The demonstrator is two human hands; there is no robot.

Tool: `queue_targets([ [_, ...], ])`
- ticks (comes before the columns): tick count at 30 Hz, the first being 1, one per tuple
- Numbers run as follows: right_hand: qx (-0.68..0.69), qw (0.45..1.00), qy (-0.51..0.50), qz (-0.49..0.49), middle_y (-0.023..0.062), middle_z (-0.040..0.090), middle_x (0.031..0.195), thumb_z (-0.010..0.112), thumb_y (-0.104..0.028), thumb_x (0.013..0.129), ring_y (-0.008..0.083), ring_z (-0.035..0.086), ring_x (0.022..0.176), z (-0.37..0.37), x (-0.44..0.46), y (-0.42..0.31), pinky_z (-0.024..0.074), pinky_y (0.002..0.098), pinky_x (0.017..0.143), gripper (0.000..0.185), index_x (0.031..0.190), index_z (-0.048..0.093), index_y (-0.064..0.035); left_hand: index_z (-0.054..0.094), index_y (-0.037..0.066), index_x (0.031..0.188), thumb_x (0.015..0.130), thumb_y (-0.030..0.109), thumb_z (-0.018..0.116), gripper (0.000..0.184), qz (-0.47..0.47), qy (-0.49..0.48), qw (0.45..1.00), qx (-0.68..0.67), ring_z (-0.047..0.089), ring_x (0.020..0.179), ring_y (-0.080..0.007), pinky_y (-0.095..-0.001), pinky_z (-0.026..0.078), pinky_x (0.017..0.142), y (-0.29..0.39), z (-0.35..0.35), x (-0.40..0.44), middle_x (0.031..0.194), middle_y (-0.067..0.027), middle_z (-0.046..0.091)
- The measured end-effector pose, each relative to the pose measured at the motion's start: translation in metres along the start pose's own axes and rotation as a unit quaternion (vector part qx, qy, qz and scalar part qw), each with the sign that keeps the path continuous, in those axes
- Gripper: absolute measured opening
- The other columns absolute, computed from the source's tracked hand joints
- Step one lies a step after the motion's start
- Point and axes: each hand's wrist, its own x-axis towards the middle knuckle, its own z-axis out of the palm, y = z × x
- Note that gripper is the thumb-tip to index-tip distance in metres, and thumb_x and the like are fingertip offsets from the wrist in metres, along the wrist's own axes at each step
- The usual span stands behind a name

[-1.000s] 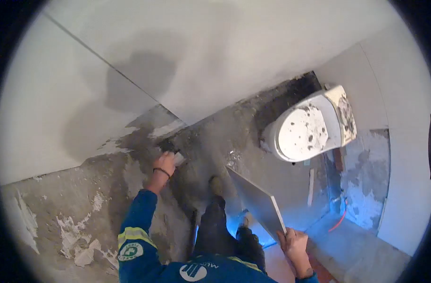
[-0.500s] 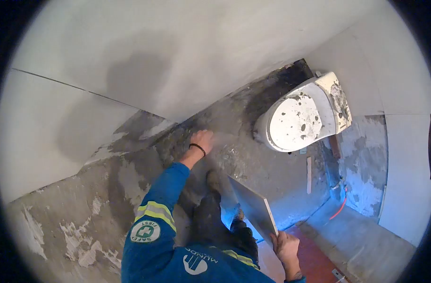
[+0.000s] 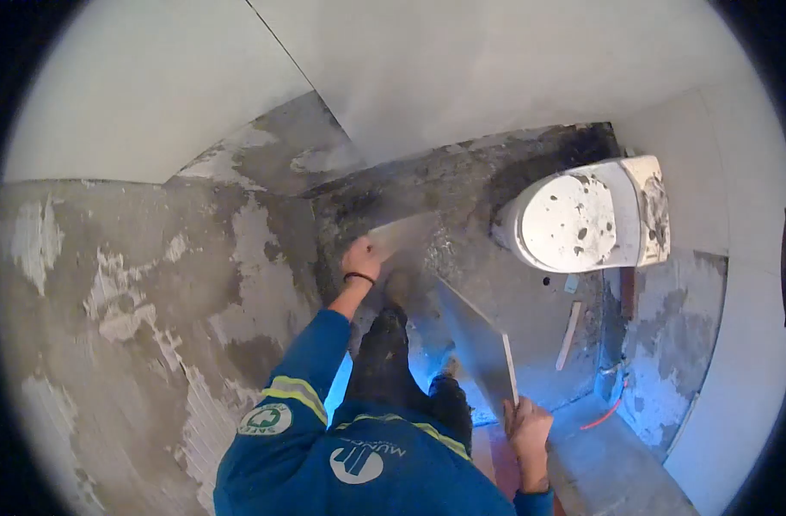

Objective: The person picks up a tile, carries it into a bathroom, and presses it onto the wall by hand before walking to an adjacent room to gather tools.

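My right hand (image 3: 529, 427) grips the near edge of a large flat tile (image 3: 479, 340), which is tilted on edge beside my legs. Its pale narrow edge faces me. My left hand (image 3: 361, 260), wearing a dark wristband, is stretched forward over the floor with its fingers closed. A pale, flat, motion-blurred piece (image 3: 402, 234) extends to the right from those fingers; its exact kind cannot be made out. Beneath both arms my boots stand on the rough grey floor (image 3: 470, 249).
A dirt-spattered white toilet (image 3: 574, 219) stands at the right back. Near it lie a pale strip (image 3: 569, 335) and a red hose (image 3: 605, 414). Pale wall panels (image 3: 513, 60) rise ahead, and a bare patchy wall (image 3: 152, 301) runs along the left.
My view has turned toward the left, showing more of the bare wall. The pale piece at my left hand shows more plainly. My right hand keeps hold of the tile.
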Motion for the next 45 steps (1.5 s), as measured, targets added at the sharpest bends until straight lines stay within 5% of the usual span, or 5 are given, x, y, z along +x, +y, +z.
queue_targets([
  [13,0.084,0.98,0.18,-0.026,0.0096,0.058,0.058,0.056,-0.03,0.087,0.0288,0.059,0.048,0.002,-0.214,0.185,0.0454,0.043,0.043,0.026,0.074,0.053,-0.0079,0.061,0.006,0.085,0.079,0.027,0.064,0.021,0.317,0.024,0.9,0.299,0.058,0.087,-0.0386,-0.046,0.047,0.073,0.121,0.003,-0.19,0.091,-0.018,0.062],
  [22,0.136,0.921,0.269,0.245,0.0097,0.059,0.062,0.056,-0.019,0.083,0.0267,0.062,0.054,0.03,-0.39,0.275,0.048,0.0378,0.048,0.015,0.073,0.055,-0.0083,0.063,0.01,0.08,0.076,0.024,0.062,0.015,0.658,-0.189,0.64,0.347,0.057,0.082,-0.0368,-0.0452,0.047,0.074,0.337,0.153,-0.367,0.086,-0.0147,0.062],
  [28,0.112,0.858,0.267,0.424,0.0066,0.057,0.058,0.057,-0.018,0.079,0.0221,0.061,0.051,0.015,-0.471,0.312,0.0468,0.0341,0.045,0.012,0.072,0.053,-0.0094,0.063,0.01,0.078,0.077,0.022,0.057,0.013,0.848,-0.267,0.338,0.309,0.058,0.085,-0.031,-0.0422,0.048,0.074,0.452,0.318,-0.499,0.083,-0.0101,0.061],
  [38,0.134,0.636,0.195,0.735,0.0107,0.054,0.053,0.069,-0.027,0.079,0.0293,0.053,0.042,0.057,-0.509,0.355,0.0417,0.0403,0.041,0.028,0.066,0.05,-0.0095,0.064,0.01,0.098,0.079,0.015,0.055,0.021,0.894,-0.374,0.023,0.247,0.06,0.095,-0.0287,-0.0382,0.048,0.084,0.623,0.622,-0.773,0.101,-0.0105,0.062],
  [45,0.161,0.551,0.179,0.799,0.012,0.056,0.053,0.064,-0.028,0.081,0.0307,0.056,0.044,0.057,-0.518,0.396,0.0448,0.0429,0.043,0.025,0.069,0.054,-0.0086,0.064,0.009,0.093,0.076,0.013,0.06,0.018,0.882,-0.32,-0.012,0.346,0.063,0.092,-0.0303,-0.0424,0.051,0.077,0.648,0.75,-0.943,0.099,-0.0136,0.064],
])
